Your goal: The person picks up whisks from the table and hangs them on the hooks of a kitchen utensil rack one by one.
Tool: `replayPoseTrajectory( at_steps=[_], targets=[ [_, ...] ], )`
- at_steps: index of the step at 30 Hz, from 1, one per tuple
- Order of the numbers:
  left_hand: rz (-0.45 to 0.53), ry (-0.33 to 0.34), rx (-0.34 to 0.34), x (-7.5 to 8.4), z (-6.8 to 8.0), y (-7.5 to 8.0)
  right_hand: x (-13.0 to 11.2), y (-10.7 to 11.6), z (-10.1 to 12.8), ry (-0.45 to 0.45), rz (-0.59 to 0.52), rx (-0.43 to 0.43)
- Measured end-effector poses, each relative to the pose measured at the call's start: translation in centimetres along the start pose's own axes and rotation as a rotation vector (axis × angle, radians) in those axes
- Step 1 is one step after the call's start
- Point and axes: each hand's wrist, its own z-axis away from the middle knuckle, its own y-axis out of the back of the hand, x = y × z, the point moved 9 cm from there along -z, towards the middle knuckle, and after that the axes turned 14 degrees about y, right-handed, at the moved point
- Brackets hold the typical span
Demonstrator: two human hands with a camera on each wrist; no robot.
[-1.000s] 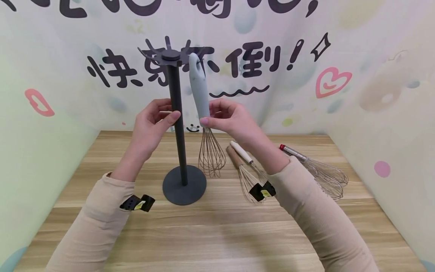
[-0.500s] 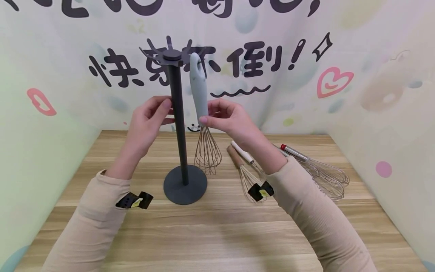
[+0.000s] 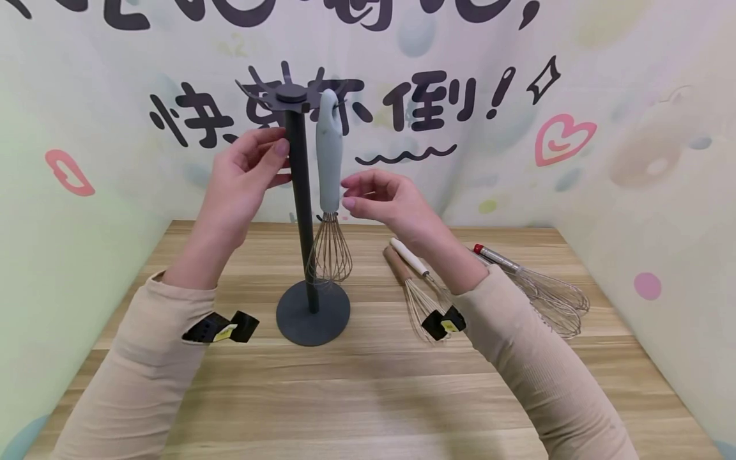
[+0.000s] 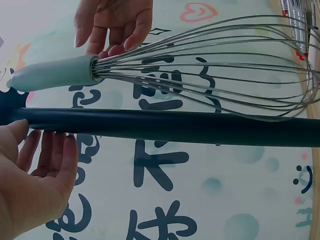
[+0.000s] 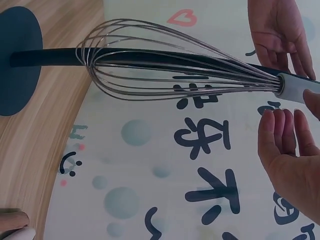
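A whisk [image 3: 329, 160] with a pale blue handle hangs from an arm at the top of a dark utensil stand [image 3: 302, 211]. Its wire loops [image 5: 150, 90] dangle beside the pole, above the round base. My left hand [image 3: 238, 172] is at the upper pole; in the left wrist view its thumb and fingertips are right at the pole's edge, not wrapped round it. Just right of the whisk handle's lower end, my right hand [image 3: 391, 198] has its fingers loosely bent with nothing between them. The left wrist view shows a gap between that hand and the handle.
On the wooden table [image 3: 345, 396] at right lie a whisk with a brown handle [image 3: 397, 265], one with a white handle [image 3: 409, 257] and metal whisks [image 3: 540, 287], one red-tipped. My right forearm partly covers them. A printed cloth wall [image 3: 368, 38] stands behind.
My right hand has let go of the whisk, which has swung left to hang closer to the pole. My left hand has loosened from the pole and slid upward along it.
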Motion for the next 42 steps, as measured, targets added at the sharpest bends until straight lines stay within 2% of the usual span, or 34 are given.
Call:
replayPoseTrajectory(
  at_steps=[4,10,19,26,35,42],
  targets=[
    [0.004,-0.017,0.025,0.2,-0.1,0.0,0.2,0.1,0.1,-0.011,-0.012,-0.011],
    [-0.078,-0.018,0.061,0.3,0.0,0.0,1.6,0.8,0.5,-0.058,0.001,-0.002],
    [-0.061,-0.016,0.067,0.0,-0.2,0.0,7.8,3.7,2.2,-0.215,0.062,0.026],
    [-0.058,-0.028,0.081,-0.1,-0.2,0.1,12.4,5.8,3.1,-0.298,0.087,0.071],
    [-0.124,-0.035,0.117,-0.2,-0.2,0.2,15.5,7.0,4.3,-0.391,0.094,0.089],
    [-0.136,-0.043,0.132,-0.3,-0.2,0.3,18.2,7.8,5.4,-0.465,0.134,0.108]
  ],
)
